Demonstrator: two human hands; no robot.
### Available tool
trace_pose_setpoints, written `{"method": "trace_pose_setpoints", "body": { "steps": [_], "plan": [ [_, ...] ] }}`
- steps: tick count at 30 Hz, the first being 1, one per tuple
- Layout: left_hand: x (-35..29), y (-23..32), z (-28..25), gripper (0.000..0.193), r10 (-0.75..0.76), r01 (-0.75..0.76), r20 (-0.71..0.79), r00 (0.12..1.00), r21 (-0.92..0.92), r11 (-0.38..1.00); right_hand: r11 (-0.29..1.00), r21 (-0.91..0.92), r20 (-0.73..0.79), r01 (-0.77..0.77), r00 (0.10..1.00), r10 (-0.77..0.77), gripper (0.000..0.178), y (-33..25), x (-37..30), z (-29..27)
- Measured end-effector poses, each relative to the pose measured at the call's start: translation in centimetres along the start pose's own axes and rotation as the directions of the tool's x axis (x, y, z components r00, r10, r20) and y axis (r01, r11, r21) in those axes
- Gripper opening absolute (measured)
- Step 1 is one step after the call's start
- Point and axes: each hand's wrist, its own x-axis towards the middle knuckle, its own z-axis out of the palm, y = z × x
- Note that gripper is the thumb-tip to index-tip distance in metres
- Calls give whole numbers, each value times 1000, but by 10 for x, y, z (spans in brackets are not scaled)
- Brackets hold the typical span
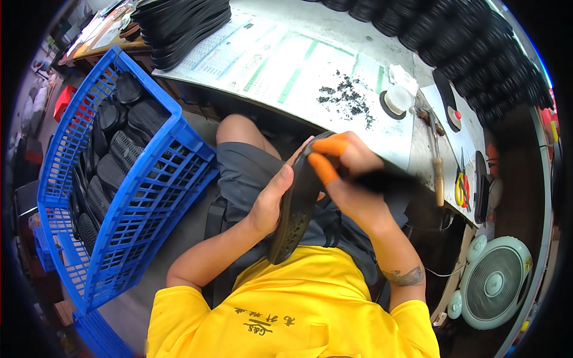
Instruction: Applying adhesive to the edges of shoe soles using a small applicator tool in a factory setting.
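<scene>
My left hand [271, 200] is wrapped round a black shoe sole [295, 218], held upright and tilted over my lap. Its patterned side edge shows. At the sole's upper end, my right hand [352, 173] is closed, with orange finger covers [327, 156] on the thumb and a finger, pinching close to the rim. A dark blurred thing [385, 181] juts from my right hand toward the right; motion smears it too much to name. Whatever lies between those fingertips is hidden.
A blue basket [140, 232] of black soles stands at left. On the paper-covered table [268, 59] are black scraps [349, 98], a white round container [399, 98], a wooden-handled tool [438, 173] and scissors [461, 188]. Soles are stacked behind [182, 27]. A fan [494, 283] stands right.
</scene>
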Motion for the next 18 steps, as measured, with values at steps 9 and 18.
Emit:
{"method": "trace_pose_setpoints", "body": {
  "steps": [9,18],
  "plan": [
    [-6,-3,6,79,-27,28,7,1000,-93,995,987,-78,-120,-143,984,133,20,5,-4,-9],
    [-1,0,-3,88,-71,86,108,992,-147,985,846,-447,-278,-290,944,177,14,93,-2,-71]
  ]
}}
